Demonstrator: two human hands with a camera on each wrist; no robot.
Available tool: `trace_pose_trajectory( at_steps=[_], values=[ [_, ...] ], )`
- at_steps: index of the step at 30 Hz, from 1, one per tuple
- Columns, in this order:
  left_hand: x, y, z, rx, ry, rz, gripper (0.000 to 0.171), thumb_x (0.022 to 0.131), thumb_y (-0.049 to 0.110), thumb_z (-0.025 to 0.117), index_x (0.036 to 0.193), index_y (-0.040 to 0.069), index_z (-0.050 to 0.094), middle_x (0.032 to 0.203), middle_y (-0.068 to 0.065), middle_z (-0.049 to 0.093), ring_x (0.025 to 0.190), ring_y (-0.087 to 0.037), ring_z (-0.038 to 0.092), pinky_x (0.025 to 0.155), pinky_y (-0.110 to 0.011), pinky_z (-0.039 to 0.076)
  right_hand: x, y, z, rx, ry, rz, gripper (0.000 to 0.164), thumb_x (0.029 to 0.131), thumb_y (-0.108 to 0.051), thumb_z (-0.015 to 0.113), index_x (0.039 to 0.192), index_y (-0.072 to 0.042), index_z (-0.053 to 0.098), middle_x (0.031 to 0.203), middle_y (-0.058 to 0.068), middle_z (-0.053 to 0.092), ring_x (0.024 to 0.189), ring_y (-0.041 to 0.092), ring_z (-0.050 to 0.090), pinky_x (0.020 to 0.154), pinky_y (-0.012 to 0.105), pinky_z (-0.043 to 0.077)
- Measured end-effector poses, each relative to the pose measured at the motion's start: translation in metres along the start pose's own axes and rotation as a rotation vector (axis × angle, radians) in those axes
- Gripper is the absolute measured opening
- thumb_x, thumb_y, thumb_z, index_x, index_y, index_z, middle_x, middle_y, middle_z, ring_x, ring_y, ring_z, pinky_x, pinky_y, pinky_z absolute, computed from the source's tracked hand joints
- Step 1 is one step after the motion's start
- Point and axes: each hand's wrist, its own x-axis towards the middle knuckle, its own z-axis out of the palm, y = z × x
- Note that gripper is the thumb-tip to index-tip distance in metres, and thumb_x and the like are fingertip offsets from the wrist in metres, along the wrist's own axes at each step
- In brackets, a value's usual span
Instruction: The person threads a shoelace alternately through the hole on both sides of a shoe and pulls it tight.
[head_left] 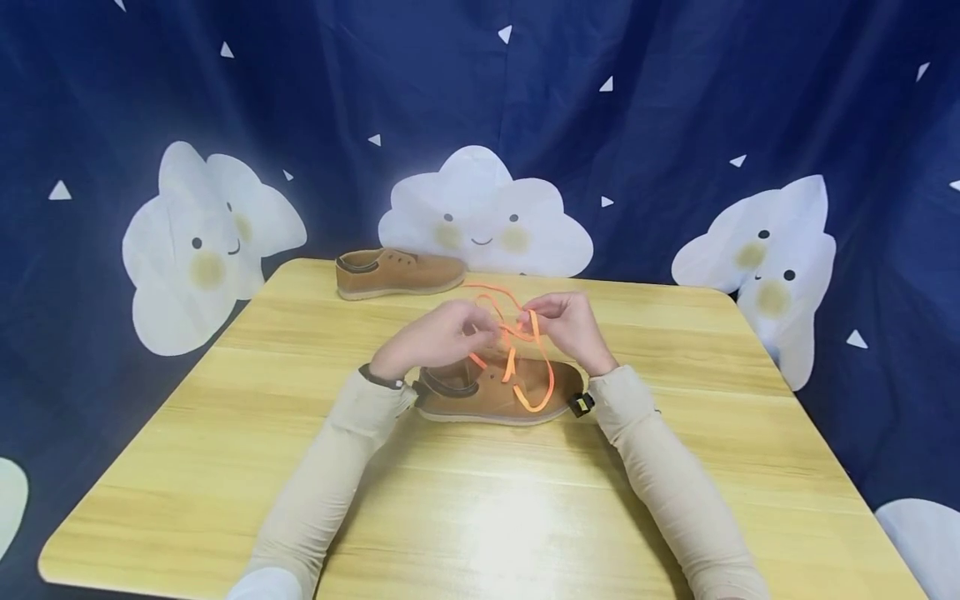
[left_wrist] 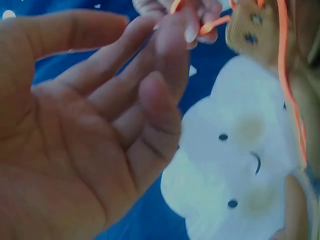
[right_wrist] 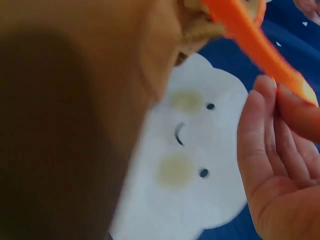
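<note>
A brown lace-up shoe lies on the table below both hands, its toe pointing right. A flat orange shoelace runs through its eyelets and hangs in a loop over the toe side. My right hand, raised above the toe, pinches the lace between thumb and fingers; the right wrist view shows the lace coming out of that pinch. Over the shoe's opening and tongue is my left hand. In the left wrist view this left hand has loosely bent fingers and a thumb held apart, with nothing in its grasp.
Behind the hands, a second brown shoe without a lace stands near the table's back edge. The wooden table reaches to a dark blue curtain printed with clouds. A small black strap piece shows by the right cuff.
</note>
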Motion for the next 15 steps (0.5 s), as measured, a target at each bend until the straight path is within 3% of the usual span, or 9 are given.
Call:
trace_pose_trajectory(
  at_steps=[2,5,8,11,15],
  values=[
    [-0.001,-0.001,-0.001,0.053,-0.050,-0.002,0.025,0.100,0.012,0.057,0.109,0.004,0.079,0.110,-0.010,0.078,0.098,-0.020,0.069,0.093,-0.039,0.056,0.001,0.005,0.005,0.063,0.009,0.028,0.017,0.093,0.000,0.072,0.103,0.015,0.072,0.099,0.035,0.074,0.070,0.009,0.076,0.071,0.024,0.062],
    [0.000,-0.003,0.000,0.112,-0.103,0.012,0.028,0.097,0.005,0.054,0.109,0.004,0.079,0.112,-0.010,0.078,0.098,-0.017,0.070,0.093,-0.037,0.057,0.001,0.011,0.011,0.119,0.008,0.058,0.020,0.093,0.003,0.071,0.105,0.018,0.070,0.100,0.035,0.073,0.069,0.007,0.075,0.072,0.026,0.063],
    [0.002,-0.004,0.003,0.125,-0.137,0.049,0.030,0.093,-0.001,0.051,0.104,0.002,0.080,0.101,-0.012,0.079,0.082,-0.013,0.066,0.081,-0.030,0.056,0.000,0.014,0.016,0.141,-0.012,0.078,0.022,0.093,0.003,0.071,0.108,0.019,0.068,0.100,0.032,0.075,0.071,0.010,0.077,0.075,0.027,0.063],
    [0.003,-0.004,0.006,0.124,-0.176,0.071,0.031,0.092,-0.003,0.050,0.101,0.001,0.079,0.087,-0.014,0.075,0.064,-0.009,0.054,0.066,-0.025,0.047,-0.001,0.014,0.019,0.160,-0.028,0.098,0.023,0.093,0.001,0.072,0.109,0.018,0.069,0.098,0.027,0.077,0.072,0.011,0.078,0.076,0.027,0.063],
    [0.002,-0.003,0.008,0.127,-0.212,0.048,0.032,0.093,-0.002,0.050,0.108,0.000,0.078,0.087,-0.012,0.073,0.060,-0.007,0.049,0.065,-0.023,0.043,-0.002,0.013,0.020,0.156,-0.032,0.132,0.023,0.094,-0.003,0.073,0.109,0.015,0.070,0.092,0.019,0.080,0.071,0.009,0.076,0.074,0.024,0.061]
  ],
)
